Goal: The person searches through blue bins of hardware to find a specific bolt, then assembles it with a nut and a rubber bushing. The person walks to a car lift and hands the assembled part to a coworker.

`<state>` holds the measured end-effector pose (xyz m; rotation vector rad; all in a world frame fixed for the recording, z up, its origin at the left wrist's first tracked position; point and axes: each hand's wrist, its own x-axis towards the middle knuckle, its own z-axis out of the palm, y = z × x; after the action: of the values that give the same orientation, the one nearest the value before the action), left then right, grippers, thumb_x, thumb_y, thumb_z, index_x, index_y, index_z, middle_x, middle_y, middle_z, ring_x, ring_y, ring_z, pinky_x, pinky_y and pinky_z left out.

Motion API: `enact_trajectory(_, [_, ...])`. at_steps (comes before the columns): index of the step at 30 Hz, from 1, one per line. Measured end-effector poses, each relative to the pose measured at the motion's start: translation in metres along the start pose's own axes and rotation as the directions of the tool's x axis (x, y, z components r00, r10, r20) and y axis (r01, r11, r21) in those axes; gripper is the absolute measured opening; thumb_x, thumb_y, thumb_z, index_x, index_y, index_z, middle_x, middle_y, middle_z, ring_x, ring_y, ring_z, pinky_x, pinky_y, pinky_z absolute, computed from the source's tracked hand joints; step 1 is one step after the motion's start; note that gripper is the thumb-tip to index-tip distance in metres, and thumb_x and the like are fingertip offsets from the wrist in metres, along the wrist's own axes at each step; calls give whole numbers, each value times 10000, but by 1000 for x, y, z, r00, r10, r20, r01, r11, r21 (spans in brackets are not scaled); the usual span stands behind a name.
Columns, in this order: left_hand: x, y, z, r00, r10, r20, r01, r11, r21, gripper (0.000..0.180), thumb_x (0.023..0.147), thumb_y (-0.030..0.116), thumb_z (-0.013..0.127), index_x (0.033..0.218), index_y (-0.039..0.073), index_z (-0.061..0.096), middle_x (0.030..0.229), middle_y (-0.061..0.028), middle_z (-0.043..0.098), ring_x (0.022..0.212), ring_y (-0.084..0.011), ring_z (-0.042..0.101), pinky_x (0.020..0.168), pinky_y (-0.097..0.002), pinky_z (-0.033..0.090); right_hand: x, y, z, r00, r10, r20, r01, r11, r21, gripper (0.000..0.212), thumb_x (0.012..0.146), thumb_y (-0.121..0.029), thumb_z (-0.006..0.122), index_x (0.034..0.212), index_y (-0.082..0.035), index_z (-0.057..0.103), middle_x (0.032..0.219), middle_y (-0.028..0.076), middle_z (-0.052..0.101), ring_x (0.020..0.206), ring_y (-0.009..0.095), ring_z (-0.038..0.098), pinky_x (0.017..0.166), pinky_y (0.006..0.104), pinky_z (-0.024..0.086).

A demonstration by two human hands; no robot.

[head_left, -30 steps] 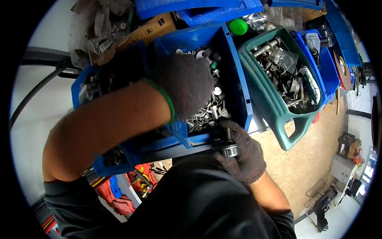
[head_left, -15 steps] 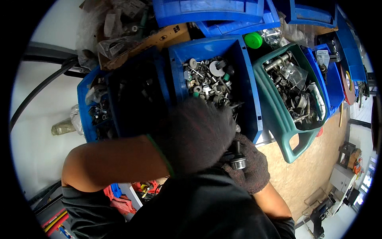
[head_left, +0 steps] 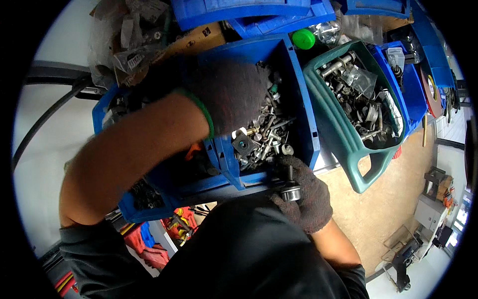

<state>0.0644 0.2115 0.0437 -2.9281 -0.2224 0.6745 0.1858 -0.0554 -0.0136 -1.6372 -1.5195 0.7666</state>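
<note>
My left hand (head_left: 231, 94), in a dark knitted glove with a green cuff, is over the far part of a blue bin (head_left: 303, 107) of mixed bolts, washers and other metal fasteners (head_left: 269, 134). Its fingers are turned down and hidden behind the back of the hand, so what they touch does not show. By the bin's near right corner, my right hand (head_left: 313, 197), gloved too, is closed around a bolt with a round metal roller (head_left: 291, 192). The bolt's shank points away from me, and the roller sits at the near end.
A green cut-open jug (head_left: 323, 112) full of hardware stands to the right, its handle toward me. More blue bins (head_left: 184, 184) sit to the left. Behind are a cardboard box (head_left: 196, 42), a green lid (head_left: 303, 39) and stacked blue bins (head_left: 239, 12).
My left hand has moved away from my right hand, up and left over the bin, uncovering the near fasteners. My right hand still holds the roller bolt. The view has shifted slightly.
</note>
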Motion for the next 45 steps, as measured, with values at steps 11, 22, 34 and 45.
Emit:
enact_trajectory(11, [-37, 123, 2, 966, -240, -96, 190, 911, -367, 490, 1012, 293, 545, 1433, 54, 621, 1494, -336, 512, 1374, -446, 535, 1085, -546, 498, -2, -5, -2, 998, 67, 7, -67, 996, -58, 623, 822, -362, 861, 1296, -20, 644, 1301, 215, 681, 972, 411, 753, 793, 464, 625])
enact_trajectory(22, [-39, -5, -1, 890, -134, -437, 43, 976, -211, 139, 948, 162, 709, 1018, 69, 785, 995, -153, 775, 805, -222, 746, 700, -385, 632, 6, -4, -10, 985, 69, 156, -72, 997, 11, 606, 807, -354, 845, 1292, -33, 674, 1324, 205, 669, 1141, 370, 722, 958, 432, 600])
enact_trajectory(34, [9, -40, -5, 984, 139, 108, -131, 989, -71, 169, 936, 124, 655, 1069, 121, 760, 1059, -137, 733, 978, -254, 731, 879, -427, 605, 1, 5, -4, 999, 19, 30, -20, 999, 32, 490, 791, -343, 860, 1155, -47, 721, 1326, 157, 679, 1002, 394, 737, 821, 457, 616])
enact_trajectory(45, [-38, 110, -7, 887, -457, -62, 420, 856, -301, 379, 958, 268, 642, 1254, 32, 676, 1175, -211, 692, 852, -280, 701, 656, -445, 573, 9, -3, -14, 986, 66, 155, -63, 998, -23, 570, 731, -296, 897, 1208, -57, 697, 1307, 169, 688, 969, 405, 746, 815, 446, 612])
